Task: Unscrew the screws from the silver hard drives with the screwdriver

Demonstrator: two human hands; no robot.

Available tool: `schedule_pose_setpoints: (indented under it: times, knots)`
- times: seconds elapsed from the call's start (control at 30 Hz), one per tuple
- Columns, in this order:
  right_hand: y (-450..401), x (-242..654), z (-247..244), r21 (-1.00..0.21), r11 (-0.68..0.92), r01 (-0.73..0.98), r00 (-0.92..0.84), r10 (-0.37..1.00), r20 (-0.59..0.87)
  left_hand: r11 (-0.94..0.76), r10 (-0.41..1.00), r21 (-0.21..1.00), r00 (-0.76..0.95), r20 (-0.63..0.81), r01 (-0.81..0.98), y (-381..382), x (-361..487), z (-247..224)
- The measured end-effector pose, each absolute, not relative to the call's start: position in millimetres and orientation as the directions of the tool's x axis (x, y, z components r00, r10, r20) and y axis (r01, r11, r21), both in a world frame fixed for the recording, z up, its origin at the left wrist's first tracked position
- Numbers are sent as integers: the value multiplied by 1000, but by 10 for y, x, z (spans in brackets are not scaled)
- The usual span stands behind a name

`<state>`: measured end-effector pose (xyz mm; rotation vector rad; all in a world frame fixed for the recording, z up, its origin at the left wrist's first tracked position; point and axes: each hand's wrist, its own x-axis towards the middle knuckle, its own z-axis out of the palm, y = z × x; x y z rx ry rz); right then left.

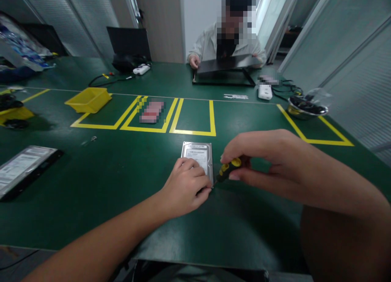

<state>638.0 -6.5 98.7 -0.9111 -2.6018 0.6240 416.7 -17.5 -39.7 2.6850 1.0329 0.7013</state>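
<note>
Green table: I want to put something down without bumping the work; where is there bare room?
Bare patches: between the large drive and the left hand, and inside the yellow outline right of the pink item. Crowded: around the small drive, with that hand, the right hand and screwdriver close together.

a person's left hand (186, 188) and right hand (262, 144) are bare, a short, smooth thumbnail (234, 177) showing on the right; slender left forearm (122, 230) and right forearm (330, 180) are uncovered along their visible length.
</note>
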Motion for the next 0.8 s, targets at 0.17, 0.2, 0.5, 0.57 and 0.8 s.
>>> schedule_pose_setpoints:
  times: [0.17,0.2,0.5,0.57,0.8]
  knots:
    - [-54,6362,977,-495,727,476,-769,617,168,-792,609,271,681,407,547,-155,4139,-405]
    - [-56,6360,977,-492,727,478,-768,618,168,-804,594,258,693,410,536,-150,4132,-406]
    - [-108,6361,996,-499,719,484,-762,627,163,-860,501,165,741,448,482,-113,4100,-409]
    - [-108,6367,1000,-501,720,480,-765,623,162,-867,488,151,752,444,474,-113,4100,-394]
    - [-93,6386,1013,-481,750,454,-792,587,168,-886,450,113,777,440,450,-119,4102,-375]
